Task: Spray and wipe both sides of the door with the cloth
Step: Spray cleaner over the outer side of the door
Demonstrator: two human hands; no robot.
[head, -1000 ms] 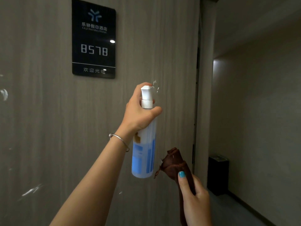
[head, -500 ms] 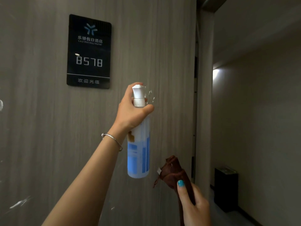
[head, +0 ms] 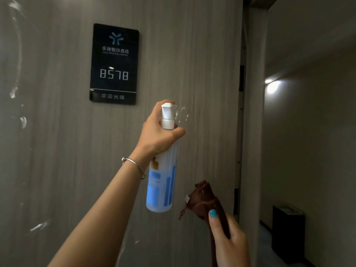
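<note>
Below the room-number plaque [head: 114,63], left hand [head: 159,132] is gripping spray bottle [head: 161,182]; right hand [head: 229,241] is clutching cloth [head: 208,201]. Risk: droplets running down the door [head: 57,151] unwiped, streaking.

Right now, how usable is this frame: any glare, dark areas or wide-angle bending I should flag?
Head view: dim overall; the corridor wall light blows out to a white patch, and a small glare spot sits on the room sign. The door frame leans from wide-angle distortion. The left hand on the spray bottle and the right hand gripping the cloth read clearly.
</note>
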